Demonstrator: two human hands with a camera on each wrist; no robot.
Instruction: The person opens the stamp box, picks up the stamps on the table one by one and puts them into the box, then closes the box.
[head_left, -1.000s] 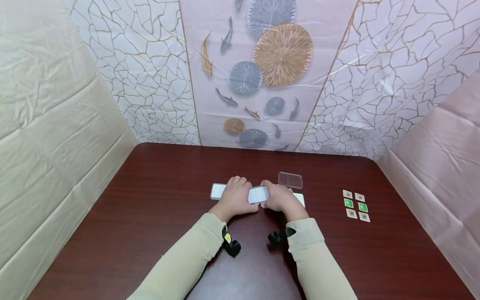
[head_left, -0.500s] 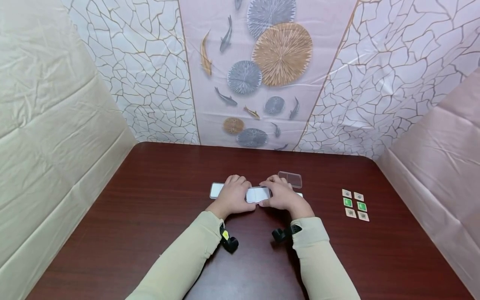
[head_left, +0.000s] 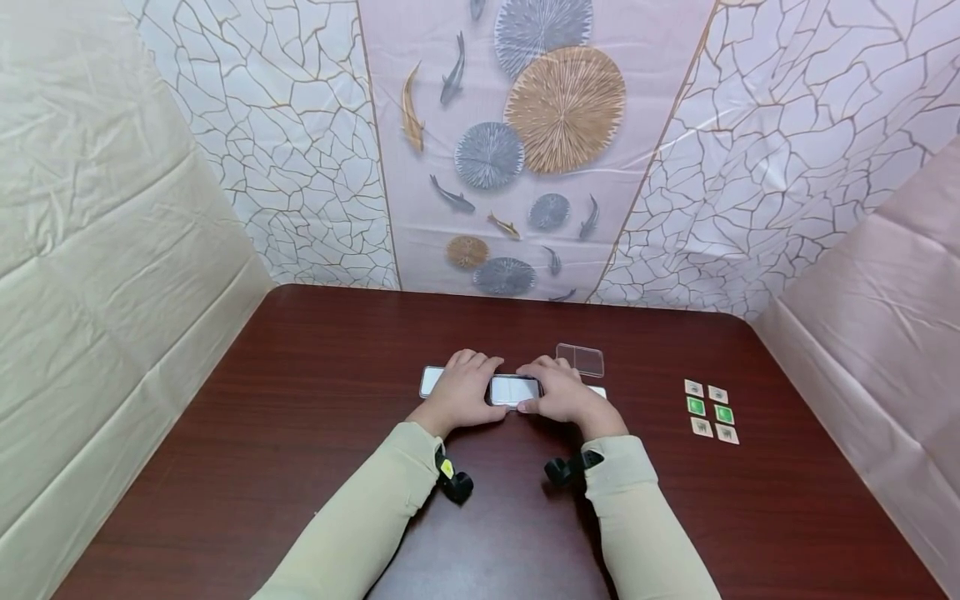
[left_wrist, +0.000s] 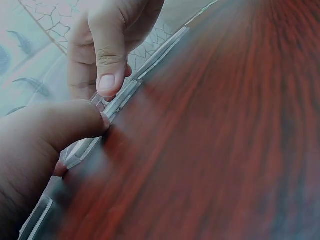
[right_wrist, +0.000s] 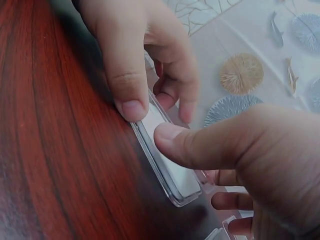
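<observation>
Just left of centre, a white strip (head_left: 430, 381) is partly covered by the left hand (head_left: 459, 396). At lower centre, a white-topped clear case (head_left: 514, 390) is pinched between thumb and fingers by both left and right hand (head_left: 562, 392). Farther right, six small tiles (head_left: 696, 406) are laid out.

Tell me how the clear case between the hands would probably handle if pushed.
The clear case probably feels stiff: its edges run straight between the left hand and right hand. Its thin walls suggest lightness, and might crack if squeezed hard. Low and flat, it would likely slide rather than roll or tip.
</observation>
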